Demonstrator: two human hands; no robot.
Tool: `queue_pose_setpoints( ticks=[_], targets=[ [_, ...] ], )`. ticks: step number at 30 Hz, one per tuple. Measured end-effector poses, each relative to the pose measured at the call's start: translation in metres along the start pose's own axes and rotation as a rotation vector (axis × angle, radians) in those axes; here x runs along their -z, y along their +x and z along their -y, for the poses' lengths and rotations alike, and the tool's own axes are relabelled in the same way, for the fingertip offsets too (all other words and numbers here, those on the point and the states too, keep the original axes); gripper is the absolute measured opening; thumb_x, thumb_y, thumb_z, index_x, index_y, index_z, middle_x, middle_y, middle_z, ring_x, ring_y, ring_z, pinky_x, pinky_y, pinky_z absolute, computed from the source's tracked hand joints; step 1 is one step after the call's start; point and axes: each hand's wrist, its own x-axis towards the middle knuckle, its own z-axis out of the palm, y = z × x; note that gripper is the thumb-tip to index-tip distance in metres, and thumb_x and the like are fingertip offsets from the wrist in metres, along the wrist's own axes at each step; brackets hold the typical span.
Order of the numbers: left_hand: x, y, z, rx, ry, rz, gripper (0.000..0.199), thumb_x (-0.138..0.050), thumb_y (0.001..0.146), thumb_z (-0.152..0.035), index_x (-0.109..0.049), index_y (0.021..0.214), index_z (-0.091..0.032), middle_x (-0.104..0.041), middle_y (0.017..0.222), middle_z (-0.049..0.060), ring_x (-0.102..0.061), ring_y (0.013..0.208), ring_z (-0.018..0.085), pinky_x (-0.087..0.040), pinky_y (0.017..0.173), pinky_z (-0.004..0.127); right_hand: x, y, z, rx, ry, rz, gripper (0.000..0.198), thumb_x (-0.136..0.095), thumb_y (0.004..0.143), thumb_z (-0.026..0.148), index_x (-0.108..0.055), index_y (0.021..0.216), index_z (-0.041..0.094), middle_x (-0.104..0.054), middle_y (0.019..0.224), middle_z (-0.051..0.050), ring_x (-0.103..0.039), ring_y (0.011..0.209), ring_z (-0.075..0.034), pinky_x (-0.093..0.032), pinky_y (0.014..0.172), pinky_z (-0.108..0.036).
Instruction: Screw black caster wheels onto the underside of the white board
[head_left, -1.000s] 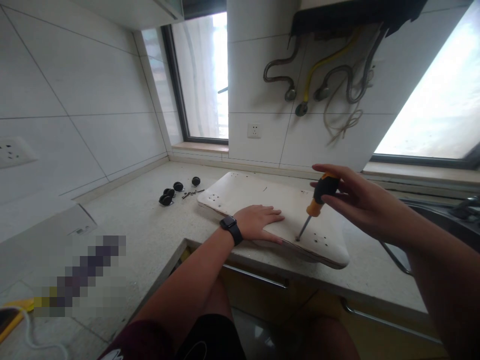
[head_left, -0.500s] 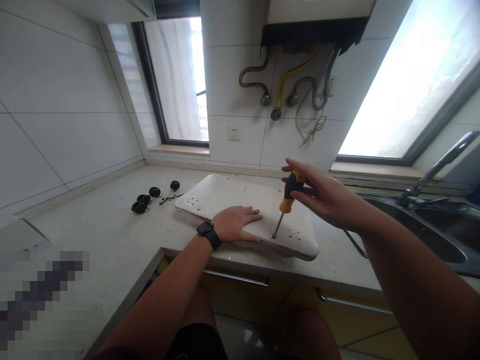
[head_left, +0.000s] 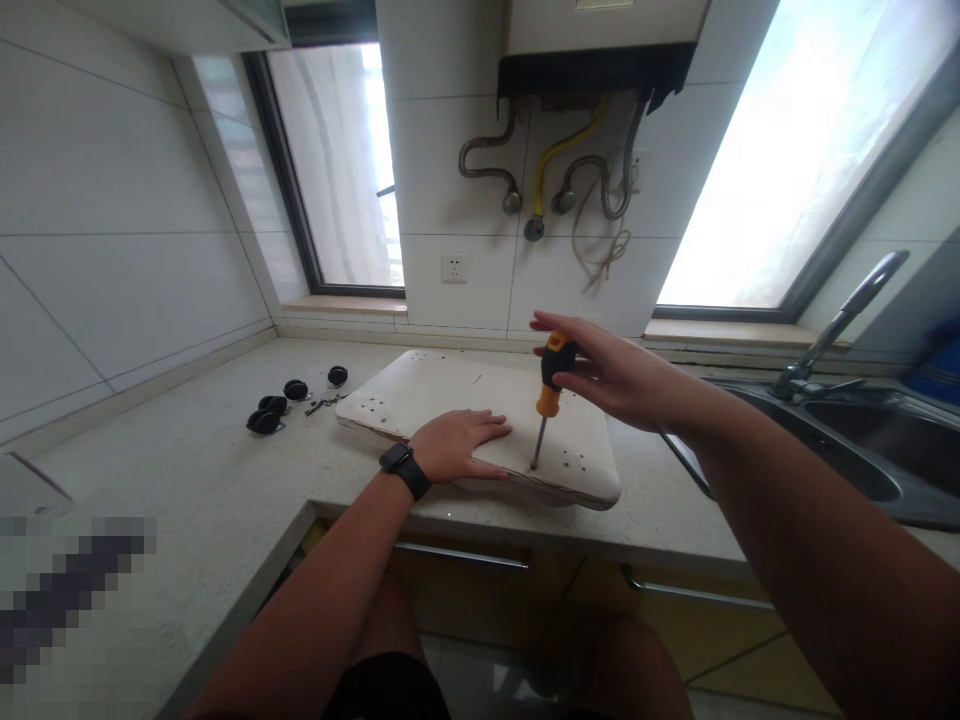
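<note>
Near the front edge of the counter (head_left: 187,440), a white board (head_left: 450,388) lies flat, its long axis running roughly along that edge and its right end angled slightly toward it. A screwdriver (head_left: 548,402) with a black and orange handle stands steeply on the board, shaft pointing down, tip at a small round fitting (head_left: 533,466) just inside the board's front edge, handle leaning a little to the right. The right hand (head_left: 607,372) has its thumb and fingers closed around the handle, some fingertips reaching past its top. The left hand (head_left: 450,446), wearing a dark watch (head_left: 405,468) at the wrist, presses flat on the board, fingers spread and pointing right, thumb along the front edge. Beyond the board's left end sit black casters (head_left: 295,390) and loose screws (head_left: 322,405); toward the counter's right end is a sink (head_left: 829,435).
</note>
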Motion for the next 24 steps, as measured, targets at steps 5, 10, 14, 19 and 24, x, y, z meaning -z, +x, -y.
queue_pose_setpoints(
  ticks=[5, 10, 14, 19, 24],
  targets=[
    [-0.002, 0.0, 0.0, 0.014, 0.007, 0.001, 0.087, -0.048, 0.086, -0.084, -0.052, 0.151, -0.026, -0.05, 0.159, 0.007, -0.046, 0.146, 0.03, -0.034, 0.12, 0.043, -0.008, 0.005, 0.004, -0.081, -0.119, -0.106, 0.053, -0.066, 0.091, 0.042, -0.056, 0.142, 0.028, -0.067, 0.129, -0.01, -0.07, 0.107, -0.028, -0.06, 0.095, -0.049],
    [-0.001, 0.001, 0.0, 0.01, 0.009, 0.005, 0.086, -0.049, 0.087, -0.083, -0.052, 0.151, -0.025, -0.05, 0.159, 0.008, -0.046, 0.146, 0.03, -0.034, 0.121, 0.043, -0.012, 0.007, 0.013, -0.13, -0.327, -0.23, 0.053, -0.07, 0.087, 0.046, -0.064, 0.132, 0.018, -0.068, 0.122, -0.016, -0.068, 0.108, -0.033, -0.057, 0.096, -0.055],
    [-0.001, 0.0, 0.0, -0.006, 0.007, 0.003, 0.084, -0.051, 0.089, -0.08, -0.051, 0.152, -0.024, -0.05, 0.158, 0.008, -0.045, 0.146, 0.029, -0.033, 0.122, 0.043, -0.003, 0.004, 0.01, -0.039, -0.148, -0.072, 0.062, -0.057, 0.095, 0.041, -0.043, 0.154, 0.027, -0.05, 0.152, -0.014, -0.059, 0.129, -0.032, -0.054, 0.105, -0.053],
    [-0.001, -0.001, -0.001, 0.008, -0.002, -0.008, 0.082, -0.052, 0.089, -0.079, -0.051, 0.151, -0.027, -0.05, 0.159, 0.007, -0.047, 0.146, 0.029, -0.034, 0.12, 0.043, -0.004, 0.001, 0.004, -0.035, -0.007, -0.059, 0.054, -0.06, 0.095, 0.042, -0.05, 0.146, 0.03, -0.062, 0.138, -0.011, -0.063, 0.122, -0.029, -0.057, 0.1, -0.05],
    [-0.002, -0.001, 0.0, -0.005, -0.003, -0.008, 0.081, -0.052, 0.089, -0.08, -0.052, 0.15, -0.027, -0.051, 0.158, 0.007, -0.047, 0.145, 0.029, -0.033, 0.121, 0.042, -0.014, 0.003, 0.005, -0.18, -0.299, -0.311, 0.048, -0.072, 0.086, 0.053, -0.067, 0.119, 0.019, -0.068, 0.114, -0.014, -0.068, 0.099, -0.032, -0.059, 0.088, -0.054]
  ],
)
